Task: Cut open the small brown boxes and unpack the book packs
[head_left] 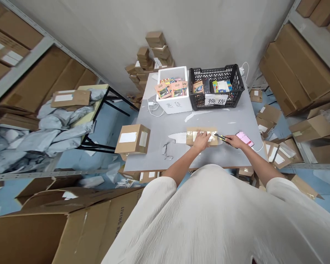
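A small taped cardboard box (191, 136) lies flat near the front edge of the grey table (156, 161). My left hand (201, 140) rests on top of it with fingers spread. In my right hand (234, 141) is a black and yellow utility knife (222, 138), its tip at the right end of the box. A phone (244, 139) with a pink screen lies just beyond my right hand, a white cable beside it.
A white foam box (178, 106) of colourful booklets and a black crate (216, 99) stand at the table's back. A carton (132, 139) sits at the left edge. Shelves of boxes flank both sides; a large open carton (90, 234) is at lower left.
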Available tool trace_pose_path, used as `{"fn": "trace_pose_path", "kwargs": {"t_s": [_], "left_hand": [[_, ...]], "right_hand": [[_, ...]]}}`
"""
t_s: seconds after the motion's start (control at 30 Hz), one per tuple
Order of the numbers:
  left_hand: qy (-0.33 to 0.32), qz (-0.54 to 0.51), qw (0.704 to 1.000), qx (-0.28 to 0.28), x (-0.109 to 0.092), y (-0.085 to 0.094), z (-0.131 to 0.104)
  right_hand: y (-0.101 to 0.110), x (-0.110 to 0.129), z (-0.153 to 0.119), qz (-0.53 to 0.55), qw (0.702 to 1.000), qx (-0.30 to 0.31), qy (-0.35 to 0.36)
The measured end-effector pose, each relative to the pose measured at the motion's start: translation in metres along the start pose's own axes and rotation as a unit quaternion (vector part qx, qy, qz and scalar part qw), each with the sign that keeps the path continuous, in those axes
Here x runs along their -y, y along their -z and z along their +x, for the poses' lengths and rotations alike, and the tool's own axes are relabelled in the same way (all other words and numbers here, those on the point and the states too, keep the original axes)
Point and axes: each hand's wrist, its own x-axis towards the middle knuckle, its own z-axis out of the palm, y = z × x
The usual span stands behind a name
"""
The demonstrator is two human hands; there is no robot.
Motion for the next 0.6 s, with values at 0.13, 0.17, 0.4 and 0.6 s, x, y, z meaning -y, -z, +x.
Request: {"fn": "trace_pose_path", "kwargs": {"t_s": [0.13, 0.17, 0.4, 0.6], "left_hand": [[0.000, -0.010, 1.000, 0.010, -0.006, 0.004, 0.004], [0.002, -0.015, 1.000, 0.005, -0.009, 0.005, 0.006], [-0.032, -0.058, 0.998, -0.001, -0.037, 0.004, 0.024], [-0.010, -0.068, 0.998, 0.001, -0.042, -0.006, 0.028]], "right_hand": [[0.004, 0.002, -0.006, -0.022, 1.000, 0.005, 0.004], [0.005, 0.002, -0.008, -0.026, 1.000, 0.003, 0.002], [0.001, 0.000, -0.011, -0.042, 0.999, -0.019, -0.022], [0.003, -0.002, -0.011, -0.061, 0.998, -0.022, 0.007]]}}
